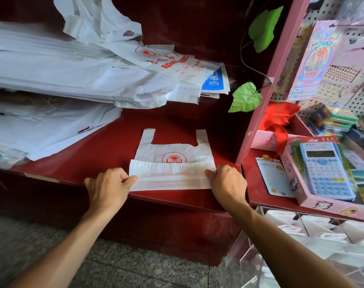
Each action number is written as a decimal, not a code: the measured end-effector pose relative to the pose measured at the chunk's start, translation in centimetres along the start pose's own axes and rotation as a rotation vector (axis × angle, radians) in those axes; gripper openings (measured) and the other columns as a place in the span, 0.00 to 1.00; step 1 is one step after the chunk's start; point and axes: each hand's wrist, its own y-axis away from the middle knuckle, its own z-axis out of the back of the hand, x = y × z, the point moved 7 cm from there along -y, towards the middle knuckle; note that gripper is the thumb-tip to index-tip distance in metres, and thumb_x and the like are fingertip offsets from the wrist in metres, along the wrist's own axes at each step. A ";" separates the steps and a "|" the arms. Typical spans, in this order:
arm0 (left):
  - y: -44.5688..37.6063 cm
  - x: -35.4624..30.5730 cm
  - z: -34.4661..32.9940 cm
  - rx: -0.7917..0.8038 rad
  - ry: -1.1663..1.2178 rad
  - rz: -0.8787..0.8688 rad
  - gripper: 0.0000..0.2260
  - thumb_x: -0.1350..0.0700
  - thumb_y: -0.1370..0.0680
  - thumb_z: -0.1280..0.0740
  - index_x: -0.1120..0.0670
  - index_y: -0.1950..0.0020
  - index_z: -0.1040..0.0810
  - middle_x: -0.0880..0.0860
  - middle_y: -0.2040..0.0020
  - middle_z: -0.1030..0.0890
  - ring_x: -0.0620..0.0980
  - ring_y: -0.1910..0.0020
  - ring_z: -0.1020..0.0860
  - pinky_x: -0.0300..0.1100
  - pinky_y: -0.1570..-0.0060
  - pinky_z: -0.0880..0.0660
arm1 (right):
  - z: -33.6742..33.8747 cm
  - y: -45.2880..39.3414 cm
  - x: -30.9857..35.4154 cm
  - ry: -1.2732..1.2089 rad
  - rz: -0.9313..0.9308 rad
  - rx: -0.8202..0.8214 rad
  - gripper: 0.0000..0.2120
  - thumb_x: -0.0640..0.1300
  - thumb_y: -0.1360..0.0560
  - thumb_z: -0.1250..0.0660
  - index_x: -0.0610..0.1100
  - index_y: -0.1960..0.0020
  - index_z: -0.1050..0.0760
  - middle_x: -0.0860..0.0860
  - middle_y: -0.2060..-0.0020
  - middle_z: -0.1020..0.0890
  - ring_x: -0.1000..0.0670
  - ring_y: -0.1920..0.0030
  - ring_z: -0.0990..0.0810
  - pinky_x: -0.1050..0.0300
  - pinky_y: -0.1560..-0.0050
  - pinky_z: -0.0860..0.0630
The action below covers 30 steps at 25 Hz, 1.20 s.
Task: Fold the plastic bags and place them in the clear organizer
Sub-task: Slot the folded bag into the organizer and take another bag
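Observation:
A white plastic bag [172, 163] with a red sun-and-book logo lies flat on the red shelf [106, 142], handles pointing away from me. Its bottom part is folded up over the logo's lower edge. My left hand [108, 188] pinches the left end of the fold and my right hand [226, 181] pinches the right end. A clear organizer [297, 246] stands at lower right below the shelf, with several folded white bags in its compartments.
A heap of loose white plastic bags [73, 65] and papers fills the left and back of the shelf. A pink rack [266, 84] rises at right, beside a boxed blue calculator [326, 173], stationery and green fake leaves [246, 97]. Grey stone floor lies below.

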 end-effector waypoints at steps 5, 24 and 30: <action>0.2 -1.7 0.6 -0.141 -0.070 -0.144 0.11 0.46 0.23 0.31 0.52 0.58 0.26 0.52 0.60 0.20 0.60 0.57 0.22 0.52 0.55 0.34 | 2.9 0.3 0.3 -0.033 -0.005 -0.211 0.17 0.58 0.20 0.40 0.43 0.48 0.30 0.46 0.52 0.21 0.39 0.52 0.20 0.52 0.60 0.33; 0.8 -3.6 -5.5 0.501 -0.213 -0.360 0.41 0.23 0.33 0.63 0.35 0.21 0.55 0.42 0.19 0.57 0.43 0.21 0.59 0.55 0.24 0.61 | -4.4 1.2 2.6 0.196 0.284 0.386 0.36 0.65 0.19 0.58 0.46 0.19 0.61 0.51 0.20 0.60 0.51 0.21 0.63 0.49 0.23 0.65; 2.0 -1.1 -2.7 0.461 -0.092 -0.614 0.43 0.33 0.30 0.30 0.40 0.21 0.48 0.35 0.24 0.50 0.36 0.23 0.50 0.39 0.25 0.58 | -2.3 2.6 0.4 0.175 0.443 0.486 0.51 0.79 0.35 0.62 0.52 0.20 0.64 0.57 0.22 0.63 0.56 0.23 0.66 0.49 0.23 0.66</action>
